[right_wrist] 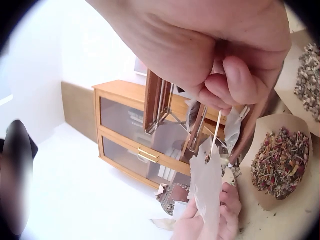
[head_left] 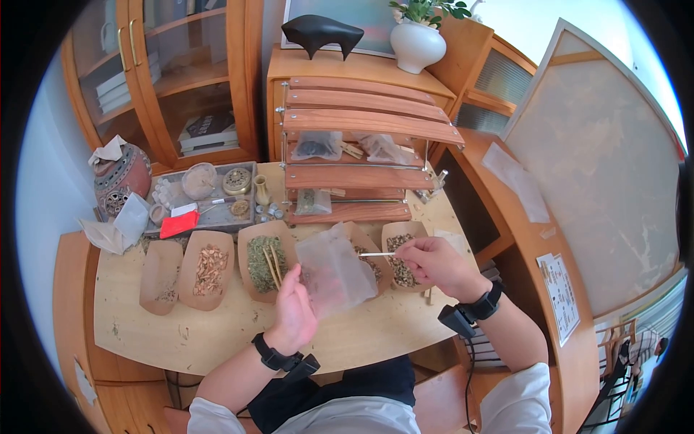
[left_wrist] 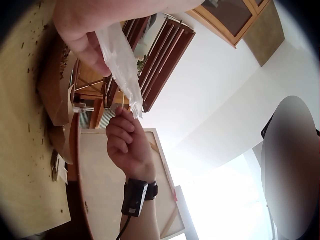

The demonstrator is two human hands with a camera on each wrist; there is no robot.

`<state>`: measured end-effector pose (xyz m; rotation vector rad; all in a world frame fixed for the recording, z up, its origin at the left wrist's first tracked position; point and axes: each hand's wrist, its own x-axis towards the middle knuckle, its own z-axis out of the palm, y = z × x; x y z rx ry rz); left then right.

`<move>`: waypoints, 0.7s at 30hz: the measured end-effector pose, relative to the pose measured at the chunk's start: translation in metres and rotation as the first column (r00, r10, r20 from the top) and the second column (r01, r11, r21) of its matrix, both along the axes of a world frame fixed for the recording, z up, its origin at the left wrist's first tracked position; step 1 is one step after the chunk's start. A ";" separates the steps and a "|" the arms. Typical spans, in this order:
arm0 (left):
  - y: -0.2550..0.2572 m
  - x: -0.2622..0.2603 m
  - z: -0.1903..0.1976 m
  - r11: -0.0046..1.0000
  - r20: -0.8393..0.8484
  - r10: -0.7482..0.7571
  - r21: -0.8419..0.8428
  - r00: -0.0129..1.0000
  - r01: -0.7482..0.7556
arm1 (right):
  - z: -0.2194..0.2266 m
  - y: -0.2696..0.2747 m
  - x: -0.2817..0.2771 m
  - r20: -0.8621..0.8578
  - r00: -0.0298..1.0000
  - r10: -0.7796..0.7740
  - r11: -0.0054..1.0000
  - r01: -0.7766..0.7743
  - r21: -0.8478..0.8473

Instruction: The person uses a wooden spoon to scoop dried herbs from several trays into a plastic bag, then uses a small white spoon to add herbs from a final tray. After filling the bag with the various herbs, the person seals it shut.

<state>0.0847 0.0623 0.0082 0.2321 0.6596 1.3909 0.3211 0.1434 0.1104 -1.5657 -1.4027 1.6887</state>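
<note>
My left hand (head_left: 295, 312) grips a translucent whitish pouch (head_left: 334, 269), tilted above the front of the table, with a faint reddish tint showing through it. In the right wrist view, the left fingers (right_wrist: 229, 202) are curled behind the pouch (right_wrist: 206, 187). My right hand (head_left: 439, 267) pinches a thin white stick-like piece (head_left: 377, 254) between thumb and fingertips. This piece runs straight to the pouch's edge; whether it is a stick or a taut string, I cannot tell. Below the hands lies a paper tray of mixed dried flowers and herbs (right_wrist: 281, 162), partly hidden by the pouch in the head view.
Paper trays hold orange-brown chips (head_left: 210, 269), green herbs (head_left: 262, 254) with wooden tongs (head_left: 272, 266), and brownish herbs (head_left: 399, 246). Behind them stands a slatted wooden rack (head_left: 361, 177) with filled pouches. A grey tray (head_left: 210, 226) with small vessels and a red packet (head_left: 178, 225) is at left.
</note>
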 end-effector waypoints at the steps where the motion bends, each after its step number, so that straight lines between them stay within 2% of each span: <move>1: 0.000 0.000 -0.001 1.000 0.006 -0.013 0.004 1.000 0.013 | 0.003 -0.003 -0.004 0.028 1.000 0.002 1.000 -0.003 0.020; 4: 0.000 -0.001 -0.001 0.999 0.018 -0.042 0.014 0.999 0.042 | 0.009 -0.013 -0.012 0.189 0.979 0.082 0.953 -0.133 0.271; 7: -0.001 -0.002 0.002 0.999 0.028 -0.046 0.030 0.999 0.045 | 0.007 -0.023 -0.012 0.252 0.967 0.034 0.852 -0.160 0.499; 10: -0.001 -0.002 0.003 0.998 0.039 -0.042 0.041 0.998 0.041 | 0.005 -0.023 -0.001 0.211 0.977 -0.016 0.844 -0.100 0.526; 13: -0.002 -0.001 0.008 0.999 0.038 -0.032 0.025 0.999 0.031 | 0.002 -0.024 0.011 0.086 0.994 -0.063 0.856 0.010 0.517; 21: -0.003 -0.002 0.011 0.998 0.064 -0.049 0.052 0.997 0.046 | -0.028 -0.037 0.045 -0.036 0.964 -0.262 0.891 0.256 0.376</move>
